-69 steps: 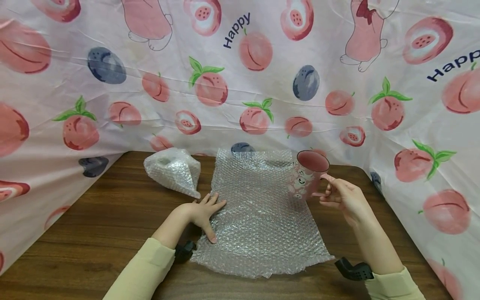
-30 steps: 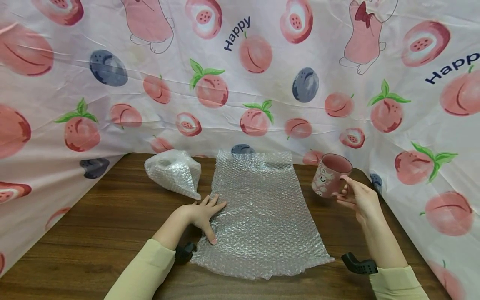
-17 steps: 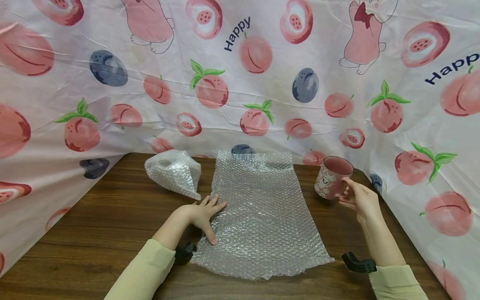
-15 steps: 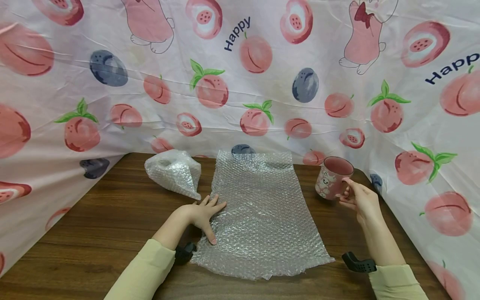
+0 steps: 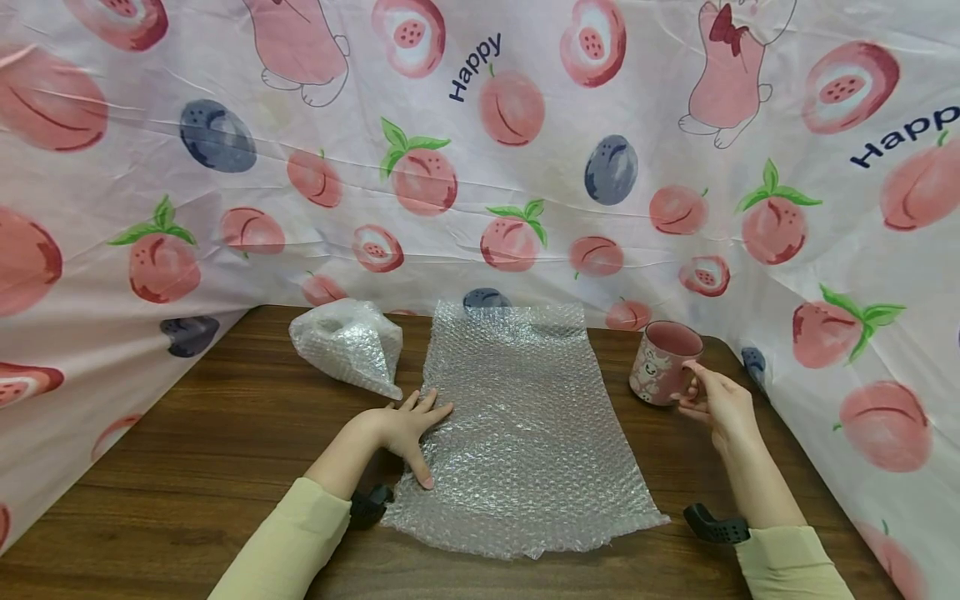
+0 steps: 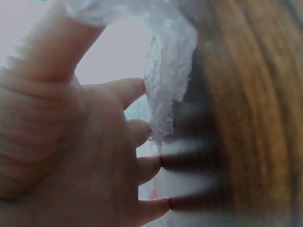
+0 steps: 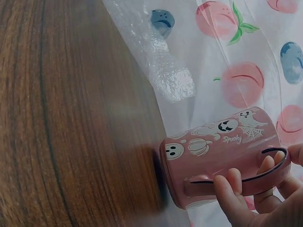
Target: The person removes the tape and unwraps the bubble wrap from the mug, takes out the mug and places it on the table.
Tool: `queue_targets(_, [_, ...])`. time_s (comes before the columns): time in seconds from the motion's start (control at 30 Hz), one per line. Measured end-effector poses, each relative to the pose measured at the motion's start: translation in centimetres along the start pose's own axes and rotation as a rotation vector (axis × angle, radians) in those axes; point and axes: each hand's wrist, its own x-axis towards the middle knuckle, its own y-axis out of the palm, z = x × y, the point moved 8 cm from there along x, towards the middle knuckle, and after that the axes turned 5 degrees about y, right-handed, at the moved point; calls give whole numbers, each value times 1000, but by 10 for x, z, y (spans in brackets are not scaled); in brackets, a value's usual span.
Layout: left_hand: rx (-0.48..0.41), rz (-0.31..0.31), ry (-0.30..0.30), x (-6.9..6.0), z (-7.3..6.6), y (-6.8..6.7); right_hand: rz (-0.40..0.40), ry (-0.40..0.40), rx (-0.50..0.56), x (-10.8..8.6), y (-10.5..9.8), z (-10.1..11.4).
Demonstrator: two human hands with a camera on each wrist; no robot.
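A pink mug with white ghost and pumpkin drawings stands upright at the right of the table, beside the bubble wrap. My right hand holds it by the handle, and the fingers hooked through the handle show in the right wrist view, where the mug looks turned sideways. A sheet of bubble wrap lies flat in the middle. On its left edge my left hand rests with spread fingers; in the left wrist view the fingertips touch the sheet's edge and the table.
A bundle of bubble wrap sits at the back left, its contents not clear. The dark wooden table is enclosed by a fruit-printed cloth at the back and sides. A black camera mount sits on each wrist.
My right hand has carried the mug rightward from over the bubble wrap and lowered it to the table, turning it slightly. My left hand stays in place on the sheet.
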Motion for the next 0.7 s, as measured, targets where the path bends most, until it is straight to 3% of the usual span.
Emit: queue_targets(0.7, [-9,13,-2,0,0,0,30,16,-8,6,0,-8])
